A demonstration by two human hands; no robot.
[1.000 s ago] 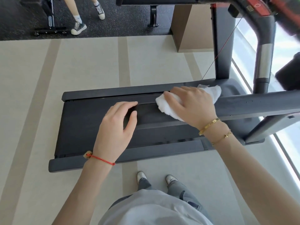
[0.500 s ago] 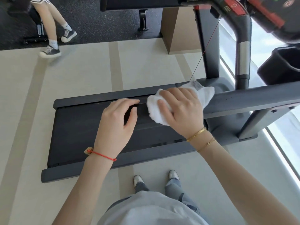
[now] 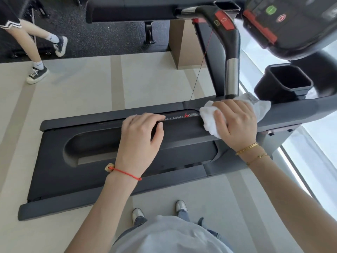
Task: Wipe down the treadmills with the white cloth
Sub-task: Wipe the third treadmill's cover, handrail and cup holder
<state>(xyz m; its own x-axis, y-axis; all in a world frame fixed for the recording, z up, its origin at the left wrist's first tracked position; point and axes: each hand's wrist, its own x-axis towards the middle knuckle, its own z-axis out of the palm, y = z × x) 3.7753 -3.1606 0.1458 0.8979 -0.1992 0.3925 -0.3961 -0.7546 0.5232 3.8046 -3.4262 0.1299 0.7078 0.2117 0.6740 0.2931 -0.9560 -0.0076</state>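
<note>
Item: white cloth (image 3: 209, 118), bunched under my right hand (image 3: 235, 123), fingers curled over it, pressed on the treadmill (image 3: 54, 156) side rail (image 3: 182, 132). My left hand (image 3: 140, 137): fingers bent over the rail, gripping it, no cloth. Risk: the red safety cord (image 3: 200, 68) hangs just beyond the cloth; a long stroke could snag it.

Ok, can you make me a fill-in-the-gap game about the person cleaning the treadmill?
1. The right hand presses a ____ cloth on the handrail.
2. The left hand wears a ____ string bracelet.
3. The hand with no cloth is the ____ one.

Missing words: white; red; left
</note>
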